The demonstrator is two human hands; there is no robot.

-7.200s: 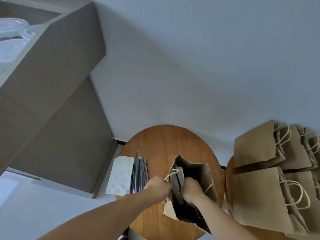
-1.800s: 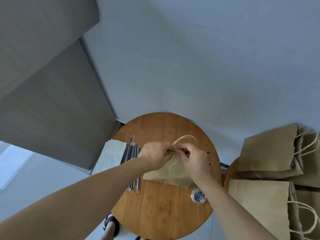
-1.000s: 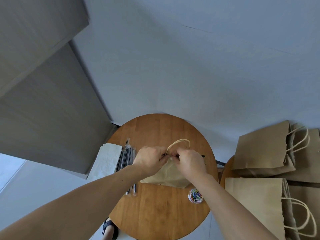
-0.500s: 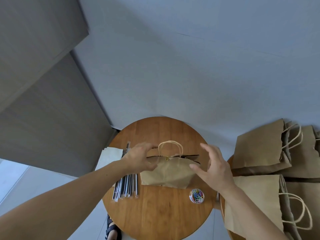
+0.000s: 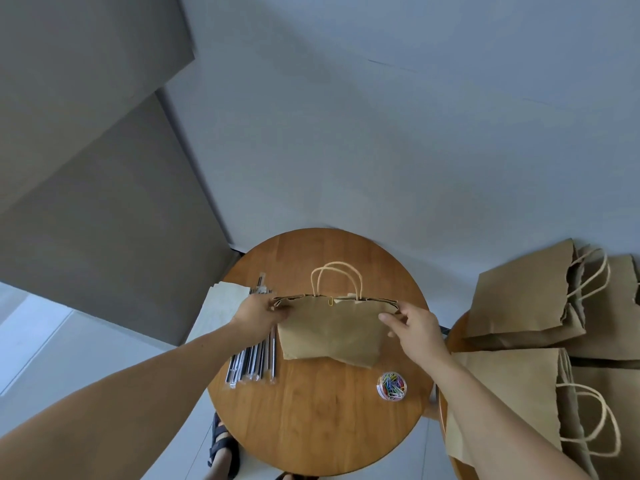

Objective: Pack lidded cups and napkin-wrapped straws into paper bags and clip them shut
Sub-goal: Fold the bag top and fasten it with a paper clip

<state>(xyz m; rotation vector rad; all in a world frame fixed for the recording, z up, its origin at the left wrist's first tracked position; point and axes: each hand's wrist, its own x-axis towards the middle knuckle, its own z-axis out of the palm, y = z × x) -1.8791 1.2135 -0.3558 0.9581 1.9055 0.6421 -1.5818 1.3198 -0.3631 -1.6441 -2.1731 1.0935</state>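
Head view, looking down on a round wooden table [image 5: 311,420] at lower centre of the frame.

Item 1, left hand [image 5: 258,315]: forearm enters from the lower left corner and runs up to centre. The fingers are curled round the left top corner of the paper bag [image 5: 332,332]; the fingertips are hidden against the bag's edge.

Item 2, right hand [image 5: 414,327]: forearm enters from the lower right. The thumb lies on the bag's near face and the fingers wrap behind its right top corner, pinching it.

Item 3, paper bag: brown, held between both hands above the middle of the table, with its mouth pressed flat. A yellow paper clip [image 5: 330,301] sits on the top edge at centre. Twin cord handles [image 5: 336,275] stand above the edge. Contents cannot be seen, and whether the base touches the table cannot be told.

Item 4, straws [image 5: 254,362]: a dark wrapped bundle lying left of the bag, its upper end covered by the left hand.

Item 5, napkins [image 5: 225,306]: a pale stack at the table's left rim, partly hidden by the left forearm.

Item 6, tub of coloured clips [image 5: 391,386]: on the table below the right hand.

Item 7, stacked brown bags [image 5: 519,299]: lying flat at the right of the frame, cut off by its edge.

Item 8, sandalled foot [image 5: 223,452]: bottom centre, partly under the table.
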